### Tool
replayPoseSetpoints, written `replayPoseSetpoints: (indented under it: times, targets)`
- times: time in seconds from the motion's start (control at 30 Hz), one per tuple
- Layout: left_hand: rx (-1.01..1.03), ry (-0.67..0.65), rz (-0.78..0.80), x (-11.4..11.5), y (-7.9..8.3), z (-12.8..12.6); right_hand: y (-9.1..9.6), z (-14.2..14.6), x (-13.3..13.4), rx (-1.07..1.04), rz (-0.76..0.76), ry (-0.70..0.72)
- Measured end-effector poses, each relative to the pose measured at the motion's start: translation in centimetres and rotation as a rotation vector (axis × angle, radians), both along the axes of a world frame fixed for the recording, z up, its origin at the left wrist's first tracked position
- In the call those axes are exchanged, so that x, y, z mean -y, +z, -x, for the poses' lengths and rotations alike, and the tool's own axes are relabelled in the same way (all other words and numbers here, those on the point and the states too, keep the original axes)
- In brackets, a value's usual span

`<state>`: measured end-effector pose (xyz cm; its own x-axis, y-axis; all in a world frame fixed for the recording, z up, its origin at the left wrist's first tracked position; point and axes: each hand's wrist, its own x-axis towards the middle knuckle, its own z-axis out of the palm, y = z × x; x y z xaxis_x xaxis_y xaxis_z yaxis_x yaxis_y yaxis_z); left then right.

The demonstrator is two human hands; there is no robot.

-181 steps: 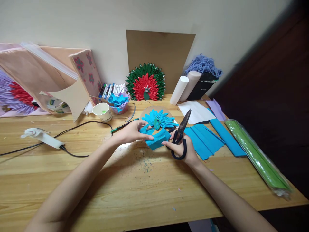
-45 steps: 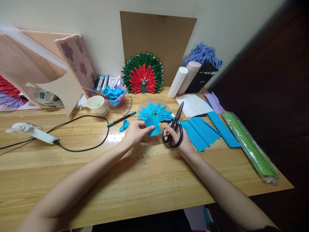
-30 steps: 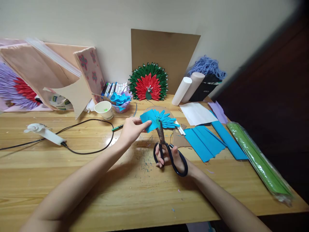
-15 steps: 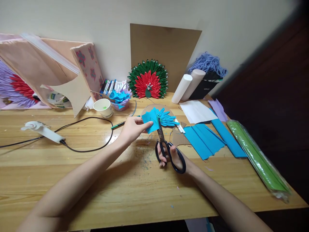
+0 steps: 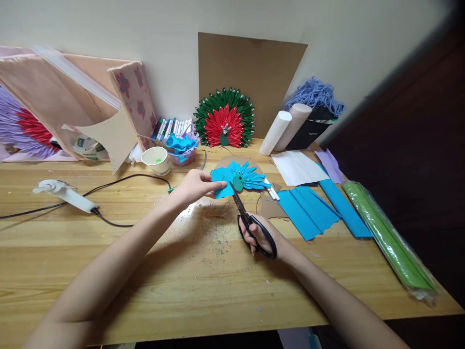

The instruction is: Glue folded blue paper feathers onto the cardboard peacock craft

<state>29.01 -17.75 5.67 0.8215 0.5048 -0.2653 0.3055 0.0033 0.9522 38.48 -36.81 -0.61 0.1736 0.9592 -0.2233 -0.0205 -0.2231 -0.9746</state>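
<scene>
My left hand point(image 5: 198, 186) pinches a small blue paper piece point(image 5: 220, 176) between thumb and fingers. Wrapped through the handles of black scissors point(image 5: 241, 206), my right hand point(image 5: 259, 232) holds them with the blades pointing up and left. Their tips lie at the right edge of the paper; whether they touch it I cannot tell. Just behind is a blue paper peacock point(image 5: 250, 175) with a green body point(image 5: 238, 182), resting on a round cardboard piece point(image 5: 222, 163) and partly hidden by the held paper.
A glue gun point(image 5: 67, 195) with a black cord lies left, near a paper cup point(image 5: 156, 160). Blue paper sheets point(image 5: 307, 211) and a wrapped green roll point(image 5: 388, 237) lie right. A red and green peacock point(image 5: 225, 118) leans on a brown board point(image 5: 250, 68) at the back.
The scissors have moved down and closer together at the handles, uncovering the peacock's green body. My left hand has shifted slightly left with the blue paper.
</scene>
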Motion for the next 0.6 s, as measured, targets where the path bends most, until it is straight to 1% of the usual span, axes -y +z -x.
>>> replayPoseSetpoints:
  times: [0.1, 0.2, 0.37, 0.5, 0.6]
  targets:
    - [-0.011, -0.019, -0.011, -0.02, -0.22, -0.02, -0.11, 0.01, 0.24, 0.002, -0.032, 0.038]
    - [-0.024, -0.062, 0.015, 0.10, -0.56, -0.10, -0.06, 0.18, 0.36, 0.008, -0.058, 0.062]
    - [-0.022, -0.094, 0.030, 0.05, -0.85, -0.14, 0.09, 0.56, -0.03, 0.000, -0.011, -0.007]
    - [-0.024, -0.077, 0.040, -0.11, -0.56, -0.08, -0.30, 0.45, -0.27, -0.003, 0.018, -0.065]
    - [-0.014, -0.055, 0.065, 0.00, -0.32, -0.11, -0.53, 0.25, -0.22, 0.035, 0.026, -0.077]
